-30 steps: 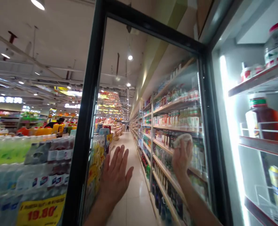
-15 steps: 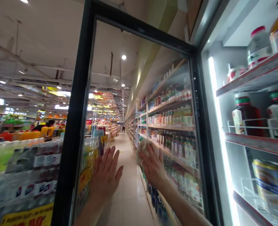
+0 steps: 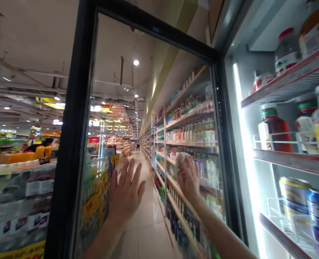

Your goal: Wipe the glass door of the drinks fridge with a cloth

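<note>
A glass door (image 3: 116, 46) in a black frame stands swung open in front of me. My left hand (image 3: 127, 187) is raised at the lower middle of the pane, palm toward the glass and fingers spread, with nothing in it. Whether its palm touches the pane I cannot tell. Farther right, my right hand (image 3: 188, 178) presses a pale, crumpled cloth (image 3: 181, 160) against the glass, its fingers over the cloth. Part of the cloth is hidden behind the fingers. Shelves of bottles (image 3: 186, 135) show through the pane.
To the right is a lit fridge with bottles (image 3: 274, 129) and cans (image 3: 294, 201) on wire-fronted shelves (image 3: 291, 156). Stacked bottle packs (image 3: 21, 216) stand left of the door. An aisle floor (image 3: 145, 216) runs ahead, with a distant person (image 3: 138, 146) on it.
My right hand has moved the cloth to the right across the glass. My left hand stays spread, a little farther right. The whole view has shifted slightly, with the door frame farther left.
</note>
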### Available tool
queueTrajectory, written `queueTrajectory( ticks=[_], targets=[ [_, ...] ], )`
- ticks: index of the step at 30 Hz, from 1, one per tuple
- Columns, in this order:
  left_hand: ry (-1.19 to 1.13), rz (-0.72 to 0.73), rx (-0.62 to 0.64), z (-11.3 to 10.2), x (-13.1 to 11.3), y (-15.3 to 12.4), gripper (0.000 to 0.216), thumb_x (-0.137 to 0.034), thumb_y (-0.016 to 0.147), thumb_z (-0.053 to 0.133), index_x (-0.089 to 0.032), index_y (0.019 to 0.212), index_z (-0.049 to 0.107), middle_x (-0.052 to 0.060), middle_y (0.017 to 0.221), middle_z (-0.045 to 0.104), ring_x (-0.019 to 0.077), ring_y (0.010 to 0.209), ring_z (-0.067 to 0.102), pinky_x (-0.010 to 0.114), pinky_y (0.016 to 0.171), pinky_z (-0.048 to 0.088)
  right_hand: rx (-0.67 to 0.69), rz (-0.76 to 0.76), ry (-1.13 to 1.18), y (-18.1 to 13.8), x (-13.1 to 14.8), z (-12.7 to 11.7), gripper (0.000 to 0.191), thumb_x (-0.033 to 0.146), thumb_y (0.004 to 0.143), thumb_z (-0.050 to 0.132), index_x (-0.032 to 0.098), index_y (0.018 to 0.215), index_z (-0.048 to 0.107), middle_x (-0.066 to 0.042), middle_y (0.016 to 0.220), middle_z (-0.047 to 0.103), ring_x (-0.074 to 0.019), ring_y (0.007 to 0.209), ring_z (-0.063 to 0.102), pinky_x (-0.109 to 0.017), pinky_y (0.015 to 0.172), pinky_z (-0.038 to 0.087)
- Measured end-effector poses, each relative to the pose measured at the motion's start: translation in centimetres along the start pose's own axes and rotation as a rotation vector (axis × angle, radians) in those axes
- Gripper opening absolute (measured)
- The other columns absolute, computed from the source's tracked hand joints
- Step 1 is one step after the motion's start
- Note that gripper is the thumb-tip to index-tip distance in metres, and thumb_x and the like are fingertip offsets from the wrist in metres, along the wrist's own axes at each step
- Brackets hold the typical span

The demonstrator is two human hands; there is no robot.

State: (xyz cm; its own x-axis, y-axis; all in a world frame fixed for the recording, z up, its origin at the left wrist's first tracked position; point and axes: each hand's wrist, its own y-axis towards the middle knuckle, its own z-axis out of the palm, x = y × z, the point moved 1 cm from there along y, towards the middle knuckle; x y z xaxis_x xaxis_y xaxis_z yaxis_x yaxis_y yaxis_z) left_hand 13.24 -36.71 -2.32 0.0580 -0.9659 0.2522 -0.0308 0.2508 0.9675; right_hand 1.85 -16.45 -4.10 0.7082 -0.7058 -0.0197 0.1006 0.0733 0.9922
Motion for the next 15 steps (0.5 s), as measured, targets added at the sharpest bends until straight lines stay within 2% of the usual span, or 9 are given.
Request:
queueTrajectory(
  ticks=[2, 4, 6, 8, 9, 11, 14, 15],
  targets=[
    [0.011, 0.007, 0.005, 0.1, 0.0, 0.0, 0.064, -0.029, 0.087, 0.046, -0.022, 0.144, 0.017, 0.012, 0.144, 0.032, 0.0261, 0.135, 0.027, 0.050, 0.111, 0.013, -0.178, 0.182, -0.044, 0.6, -2.9, -0.7, 0.027, 0.019, 0.086, 0.036, 0.014, 0.104, 0.056, -0.018, 0.138, 0.041, -0.0269, 0.132, 0.032, -0.054, 0.102, 0.031],
    [0.019, 0.004, 0.003, 0.1, 0.0, -0.2, 0.065, -0.029, 0.087, 0.046, -0.022, 0.144, 0.015, 0.011, 0.145, 0.030, 0.0262, 0.135, 0.027, 0.050, 0.111, 0.014, -0.236, 0.204, -0.048, 0.6, -3.4, -0.7, 0.036, 0.016, 0.087, 0.033, 0.014, 0.118, 0.049, -0.018, 0.142, 0.035, -0.0275, 0.135, 0.028, -0.055, 0.101, 0.033],
    [0.030, 0.008, 0.005, 0.1, 0.1, -0.2, 0.065, -0.028, 0.088, 0.045, -0.023, 0.144, 0.013, 0.010, 0.145, 0.031, 0.0263, 0.134, 0.029, 0.050, 0.111, 0.016, -0.124, 0.048, -0.011, -0.1, -1.7, 0.0, 0.041, 0.014, 0.086, 0.036, 0.022, 0.124, 0.048, -0.010, 0.142, 0.037, -0.0241, 0.136, 0.028, -0.049, 0.104, 0.034],
    [0.036, 0.012, -0.001, 0.1, 0.3, -0.3, 0.066, -0.028, 0.087, 0.046, -0.023, 0.144, 0.013, 0.010, 0.145, 0.032, 0.0265, 0.134, 0.029, 0.049, 0.110, 0.017, 0.026, -0.139, 0.033, -0.9, 0.0, 0.6, 0.042, 0.013, 0.085, 0.039, 0.031, 0.120, 0.053, -0.002, 0.138, 0.045, -0.0207, 0.134, 0.032, -0.043, 0.105, 0.034],
    [0.032, 0.013, -0.009, 0.1, 0.3, -0.3, 0.066, -0.028, 0.087, 0.047, -0.023, 0.144, 0.014, 0.011, 0.144, 0.033, 0.0266, 0.134, 0.029, 0.049, 0.110, 0.018, 0.058, -0.175, 0.039, -1.0, 0.1, 0.7, 0.042, 0.013, 0.085, 0.040, 0.034, 0.118, 0.056, 0.000, 0.136, 0.048, -0.0196, 0.133, 0.034, -0.041, 0.106, 0.034],
    [0.013, 0.006, -0.017, 0.2, 0.3, -0.3, 0.066, -0.030, 0.087, 0.047, -0.023, 0.144, 0.016, 0.011, 0.144, 0.034, 0.0266, 0.134, 0.029, 0.050, 0.110, 0.017, -0.001, -0.085, 0.008, -0.5, -1.2, 0.4, 0.041, 0.016, 0.086, 0.037, 0.032, 0.119, 0.057, -0.001, 0.137, 0.047, -0.0204, 0.132, 0.036, -0.043, 0.106, 0.034],
    [0.008, 0.009, -0.008, 0.2, 0.3, -0.2, 0.065, -0.029, 0.086, 0.047, -0.022, 0.144, 0.017, 0.011, 0.144, 0.032, 0.0264, 0.135, 0.027, 0.050, 0.111, 0.015, -0.217, 0.207, -0.076, 0.9, -4.1, -0.2, 0.047, 0.019, 0.088, 0.027, 0.019, 0.132, 0.045, -0.012, 0.146, 0.032, -0.0269, 0.136, 0.027, -0.054, 0.105, 0.029],
    [0.011, 0.015, -0.010, 0.2, 0.2, -0.2, 0.065, -0.028, 0.086, 0.047, -0.022, 0.144, 0.017, 0.011, 0.144, 0.032, 0.0262, 0.135, 0.027, 0.050, 0.111, 0.015, -0.243, 0.247, -0.092, 1.2, -4.3, -0.2, 0.049, 0.020, 0.089, 0.027, 0.016, 0.135, 0.041, -0.015, 0.148, 0.027, -0.0289, 0.137, 0.022, -0.057, 0.105, 0.027]
  ],
)
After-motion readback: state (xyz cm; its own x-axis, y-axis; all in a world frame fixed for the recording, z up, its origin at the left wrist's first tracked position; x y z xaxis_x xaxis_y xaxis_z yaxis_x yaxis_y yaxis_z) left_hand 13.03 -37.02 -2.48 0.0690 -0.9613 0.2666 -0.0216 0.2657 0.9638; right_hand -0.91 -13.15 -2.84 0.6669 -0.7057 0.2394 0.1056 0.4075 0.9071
